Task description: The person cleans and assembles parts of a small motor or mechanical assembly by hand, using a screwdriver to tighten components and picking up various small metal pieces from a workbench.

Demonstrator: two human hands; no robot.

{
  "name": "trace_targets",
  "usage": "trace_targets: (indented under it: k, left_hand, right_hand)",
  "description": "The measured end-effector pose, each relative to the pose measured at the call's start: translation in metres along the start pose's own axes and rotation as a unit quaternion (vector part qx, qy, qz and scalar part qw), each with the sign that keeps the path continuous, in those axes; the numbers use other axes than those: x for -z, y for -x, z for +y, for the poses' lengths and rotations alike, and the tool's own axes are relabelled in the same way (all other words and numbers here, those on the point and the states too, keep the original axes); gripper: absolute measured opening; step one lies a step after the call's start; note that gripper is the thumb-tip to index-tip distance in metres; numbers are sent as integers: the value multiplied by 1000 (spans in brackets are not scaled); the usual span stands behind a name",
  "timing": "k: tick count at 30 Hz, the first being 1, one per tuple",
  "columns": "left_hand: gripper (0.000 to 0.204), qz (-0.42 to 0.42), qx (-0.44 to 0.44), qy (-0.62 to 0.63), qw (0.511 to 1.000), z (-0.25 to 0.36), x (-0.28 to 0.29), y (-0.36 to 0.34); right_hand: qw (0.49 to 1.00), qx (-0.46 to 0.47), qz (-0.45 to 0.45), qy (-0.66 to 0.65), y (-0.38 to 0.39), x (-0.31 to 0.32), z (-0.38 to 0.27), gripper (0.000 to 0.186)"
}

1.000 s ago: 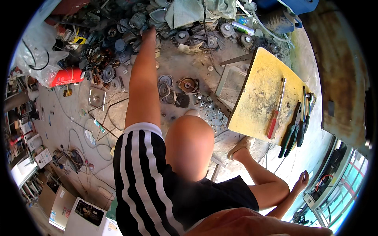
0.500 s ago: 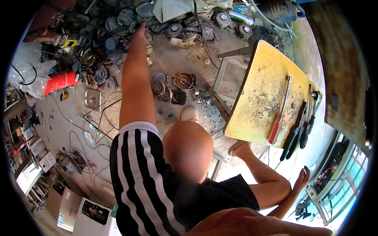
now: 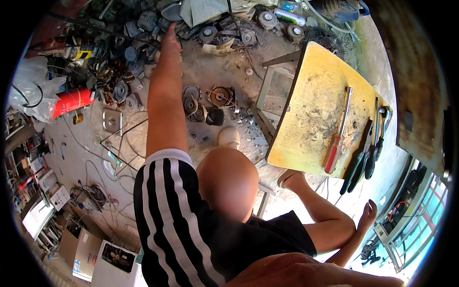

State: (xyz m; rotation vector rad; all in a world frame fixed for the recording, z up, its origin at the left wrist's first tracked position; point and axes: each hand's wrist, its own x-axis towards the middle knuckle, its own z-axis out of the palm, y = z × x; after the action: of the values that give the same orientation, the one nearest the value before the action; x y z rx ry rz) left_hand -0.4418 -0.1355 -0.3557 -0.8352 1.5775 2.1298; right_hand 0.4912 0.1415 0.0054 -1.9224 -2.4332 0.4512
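Note:
My left hand (image 3: 170, 36) reaches to the pile of dark motor parts (image 3: 146, 20) at the top, fingers stretched out beside a grey dish-shaped part (image 3: 171, 12); I see nothing held in it. My right hand (image 3: 368, 213) hangs at the lower right beside my bent leg, fingers loosely apart and empty. On a yellow board (image 3: 306, 115) at the right lie a red-handled driver (image 3: 332, 155), black-and-green pliers (image 3: 356, 170) and more hand tools (image 3: 382, 129). Below the pile, round metal parts (image 3: 220, 95) lie on the floor.
The board rests on a metal frame (image 3: 267, 91). At the left are a red container (image 3: 71, 101), a plastic bag (image 3: 36, 79), a steel lid (image 3: 111, 119) and tangled cables (image 3: 95, 170). Cartons (image 3: 76, 253) stand lower left, a rusty panel (image 3: 413, 95) at the right.
My left hand has reached slightly farther up into the pile. The view has shifted, so the board and floor parts sit higher in the picture. My right hand stays beside my leg.

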Motion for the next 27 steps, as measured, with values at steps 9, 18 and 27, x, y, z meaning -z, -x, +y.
trace_targets:
  k: [9, 18, 27]
  left_hand:
    - [69, 70, 4, -25, 997, -23, 18, 66]
    - [85, 99, 150, -96, 979, -5, 37, 167]
    - [82, 102, 195, -97, 971, -20, 46, 176]
  right_hand:
    - [999, -8, -6, -34, 13, -4, 5, 29]
    - [997, 1, 13, -82, 21, -7, 7, 29]
    - [996, 5, 23, -87, 23, -8, -6, 28]
